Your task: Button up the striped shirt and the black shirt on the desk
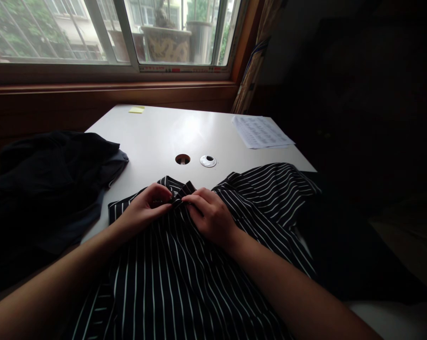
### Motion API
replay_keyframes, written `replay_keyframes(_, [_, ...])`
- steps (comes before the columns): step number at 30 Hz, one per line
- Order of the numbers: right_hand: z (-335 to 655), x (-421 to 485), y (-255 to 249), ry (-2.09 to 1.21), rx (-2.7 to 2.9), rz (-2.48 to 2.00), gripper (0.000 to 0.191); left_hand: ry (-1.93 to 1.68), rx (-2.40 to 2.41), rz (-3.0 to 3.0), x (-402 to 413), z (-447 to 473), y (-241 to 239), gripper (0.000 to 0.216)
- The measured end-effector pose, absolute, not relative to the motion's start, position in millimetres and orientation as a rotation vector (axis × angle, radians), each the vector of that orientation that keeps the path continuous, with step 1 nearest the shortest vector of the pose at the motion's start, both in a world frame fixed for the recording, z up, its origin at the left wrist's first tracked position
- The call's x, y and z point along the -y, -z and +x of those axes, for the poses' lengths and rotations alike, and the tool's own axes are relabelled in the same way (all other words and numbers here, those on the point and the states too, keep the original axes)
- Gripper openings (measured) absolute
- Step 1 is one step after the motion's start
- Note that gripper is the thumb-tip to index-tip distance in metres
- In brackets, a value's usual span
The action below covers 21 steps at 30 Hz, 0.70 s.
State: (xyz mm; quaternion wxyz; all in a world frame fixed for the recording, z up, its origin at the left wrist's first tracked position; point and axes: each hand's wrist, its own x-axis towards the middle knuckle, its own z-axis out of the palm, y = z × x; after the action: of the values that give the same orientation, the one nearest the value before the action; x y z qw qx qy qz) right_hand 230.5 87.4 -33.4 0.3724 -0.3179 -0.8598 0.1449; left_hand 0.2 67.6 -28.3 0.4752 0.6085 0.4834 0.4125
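A black shirt with white stripes (156,278) lies spread over the near part of the white table, one short sleeve (277,191) stretched out to the right. At its collar, my left hand (149,205) pinches the fabric between thumb and fingers. Close beside it, my right hand (211,215) grips the other side of the collar, its fingertips almost meeting the left ones. Whether a button sits between the fingertips is too small to tell. The shirt's lower end runs out of view at the bottom.
Dark clothes (54,174) are heaped at the table's left edge. On the white table (153,137) are an open cable hole (182,159), a round grommet cover (208,161), a yellow sticky note (137,109) and printed sheets (261,132). A window (178,42) stands behind; the right side is very dark.
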Motion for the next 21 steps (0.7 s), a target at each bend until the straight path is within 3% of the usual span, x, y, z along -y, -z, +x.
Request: replay_keyframes(21, [247,-111,31,-0.454,1.851,-1.0,0.021,-0.905,-1.376,1.806,-72,-4,24,0.019])
